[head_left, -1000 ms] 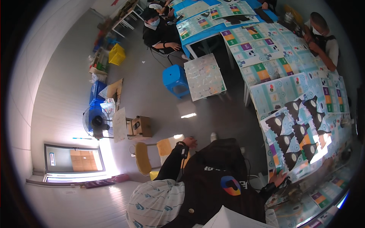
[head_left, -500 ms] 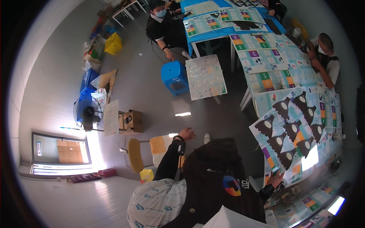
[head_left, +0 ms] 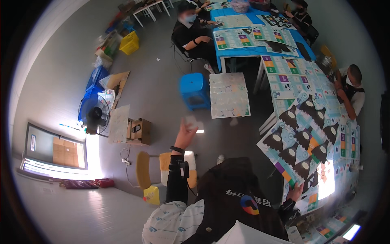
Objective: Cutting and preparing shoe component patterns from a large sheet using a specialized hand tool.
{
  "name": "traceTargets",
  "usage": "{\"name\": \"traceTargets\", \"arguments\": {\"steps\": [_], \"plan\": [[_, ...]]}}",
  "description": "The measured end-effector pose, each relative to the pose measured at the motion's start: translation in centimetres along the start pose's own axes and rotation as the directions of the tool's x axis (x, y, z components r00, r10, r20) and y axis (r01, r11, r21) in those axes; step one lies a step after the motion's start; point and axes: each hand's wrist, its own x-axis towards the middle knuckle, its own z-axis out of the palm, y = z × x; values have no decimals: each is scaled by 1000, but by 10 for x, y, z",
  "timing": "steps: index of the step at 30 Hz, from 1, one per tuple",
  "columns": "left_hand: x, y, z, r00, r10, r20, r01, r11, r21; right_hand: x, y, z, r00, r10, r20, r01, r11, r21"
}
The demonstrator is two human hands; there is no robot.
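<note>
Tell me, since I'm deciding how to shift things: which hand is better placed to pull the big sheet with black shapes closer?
Right, probably. The right hand touches the lower edge of the sheet, while the left hand is raised over the floor, well apart from it.

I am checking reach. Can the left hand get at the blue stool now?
Probably not from here. The left hand is raised toward the stool, but a stretch of floor lies between them. Nothing blocks the way.
</note>
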Motion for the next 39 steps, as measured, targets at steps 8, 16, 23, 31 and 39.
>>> {"name": "traceTargets", "arguments": {"steps": [8, 16, 23, 31, 39], "plan": [[23, 210, -232, 581, 229, -781, -626, 739, -249, -21, -13, 23, 964, 2, 267, -21, 998, 67], [-87, 332, -121, -99, 647, -756, -793, -510, -332, -27, -1, 18, 995, 45, 87, -38, 996, -83], [-68, 273, -111, 784, 403, -472, -603, 675, -424, -36, -30, 47, 957, -15, 289, 48, 993, -107], [29, 51, -45, 861, -123, 494, 485, 489, -725, -71, -52, 102, 963, 17, 268, 4, 997, -77], [-26, 14, 58, 351, -29, 936, 479, 865, -152, -96, -51, 183, 911, 88, 404, -83, 996, -30]]}}
